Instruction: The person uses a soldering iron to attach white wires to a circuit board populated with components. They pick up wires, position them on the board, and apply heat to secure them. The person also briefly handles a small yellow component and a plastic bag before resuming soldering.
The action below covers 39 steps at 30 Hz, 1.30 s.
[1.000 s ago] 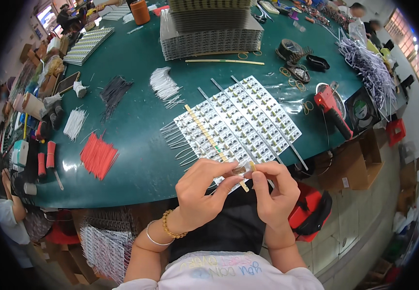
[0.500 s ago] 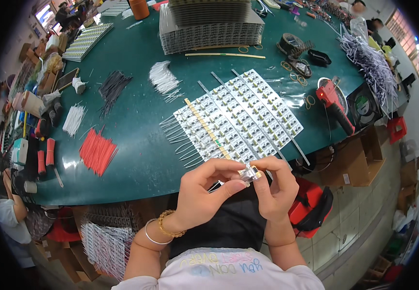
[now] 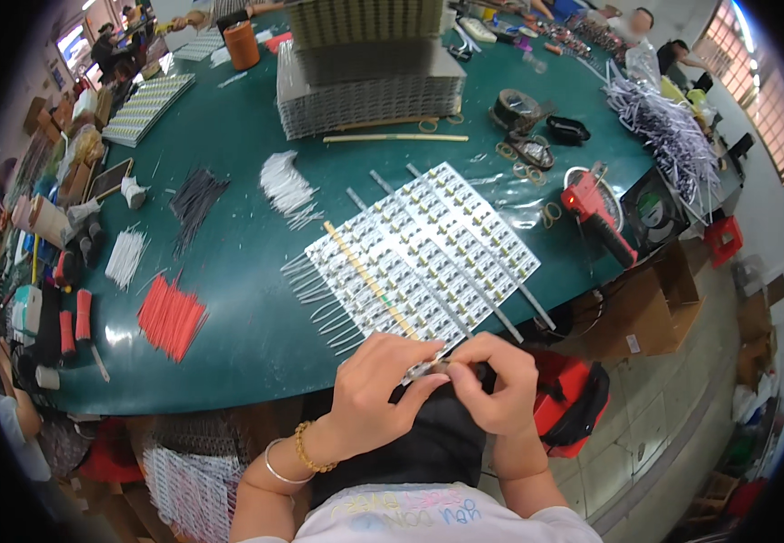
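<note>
Close together at the near edge of the table, my left hand [image 3: 375, 385] and my right hand [image 3: 498, 387] meet fingertip to fingertip. My left thumb and fingers pinch a small shiny silvery piece [image 3: 418, 370], too small to make out fully. The right thumb and forefinger are pressed together at its right end; what lies between them is mostly hidden. Just beyond the hands lies a white circuit board panel [image 3: 427, 251] with rows of small parts. Thin white wires [image 3: 312, 291] stick out from its left side. A yellow strip [image 3: 366, 276] and several grey bars [image 3: 487, 251] lie across it.
Bundles of red wires [image 3: 171, 317], black wires [image 3: 197, 204] and white wires [image 3: 286, 185] lie to the left. A tall stack of panels [image 3: 374, 95] stands at the back. On the right are a red-and-black tool [image 3: 598, 219], tape rolls [image 3: 516, 109] and a cardboard box [image 3: 650, 308].
My view has shifted, so the table sits lower and further left. My fingers have turned the silvery piece, and it now shows less, with the right fingertips closed at its end.
</note>
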### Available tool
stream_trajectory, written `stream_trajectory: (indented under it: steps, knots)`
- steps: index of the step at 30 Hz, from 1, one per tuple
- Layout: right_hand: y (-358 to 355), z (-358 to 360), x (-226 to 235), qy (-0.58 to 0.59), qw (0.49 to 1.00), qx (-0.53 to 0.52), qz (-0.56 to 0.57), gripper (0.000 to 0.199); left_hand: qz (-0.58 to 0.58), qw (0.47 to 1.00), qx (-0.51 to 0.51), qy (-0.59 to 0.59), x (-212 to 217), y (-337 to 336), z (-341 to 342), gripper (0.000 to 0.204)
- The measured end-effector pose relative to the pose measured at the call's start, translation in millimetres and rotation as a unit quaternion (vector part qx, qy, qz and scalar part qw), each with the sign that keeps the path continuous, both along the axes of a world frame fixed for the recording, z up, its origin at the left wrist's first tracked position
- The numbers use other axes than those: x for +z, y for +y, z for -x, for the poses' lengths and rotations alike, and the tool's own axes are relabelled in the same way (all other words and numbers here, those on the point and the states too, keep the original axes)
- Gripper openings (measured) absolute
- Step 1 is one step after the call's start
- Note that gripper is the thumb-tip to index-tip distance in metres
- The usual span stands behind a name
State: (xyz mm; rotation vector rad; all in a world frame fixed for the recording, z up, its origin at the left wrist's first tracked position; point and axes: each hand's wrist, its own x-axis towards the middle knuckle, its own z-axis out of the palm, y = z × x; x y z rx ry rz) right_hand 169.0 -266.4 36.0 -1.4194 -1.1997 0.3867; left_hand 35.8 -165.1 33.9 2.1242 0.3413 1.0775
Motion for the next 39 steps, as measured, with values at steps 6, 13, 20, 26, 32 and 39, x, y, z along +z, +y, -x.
stream_trajectory:
  steps: [6, 13, 20, 26, 32, 39]
  knots:
    - [-6, -8, 8, -0.127, 0.991, 0.024, 0.033, 0.01, -0.096, 0.987, -0.059, 0.116, 4, 5, 2, 0.013]
    - [-20, -7, 1, -0.161, 0.982, 0.065, 0.081, 0.01, -0.18, 0.955, -0.157, 0.176, -5, 3, 2, 0.015]
    - [-25, -3, -12, -0.014, 0.992, 0.037, 0.116, 0.008, -0.228, 0.957, -0.139, 0.116, -17, -3, -5, 0.022]
    - [-30, 2, -36, 0.137, 0.983, 0.005, 0.12, 0.007, -0.258, 0.952, -0.143, 0.078, -21, -5, -9, 0.022]
    - [-23, 9, -17, 0.057, 0.996, -0.052, 0.037, 0.004, -0.184, 0.979, -0.08, 0.02, -28, -6, -8, 0.016]
    - [-18, 3, -2, -0.118, 0.991, -0.063, -0.021, 0.01, -0.044, 0.996, -0.07, 0.041, -9, -12, -7, 0.012]
